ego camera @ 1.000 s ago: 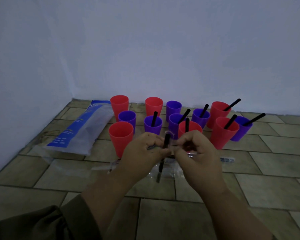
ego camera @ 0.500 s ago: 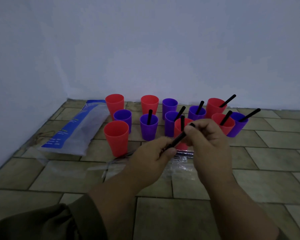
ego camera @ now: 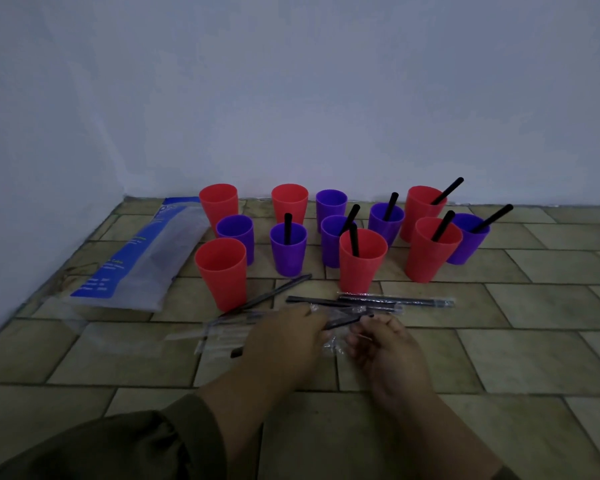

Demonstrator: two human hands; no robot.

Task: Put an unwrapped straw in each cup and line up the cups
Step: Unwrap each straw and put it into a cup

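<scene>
Indoor room, by its look a home, in dim light: a floor [ego camera: 534, 341] of tan tiles laid brick-fashion filled the lower half of the frame and ran up to a plain pale back wall [ego camera: 326, 98] across the upper half. A side wall [ego camera: 32, 168] at the left edge met it in a corner at centre left. Red and purple plastic cups [ego camera: 361, 261] stood directly on the tiles in mid-frame, a printed plastic bag [ego camera: 136, 261] to their left and wrapped straws [ego camera: 395, 301] scattered just below them.
</scene>
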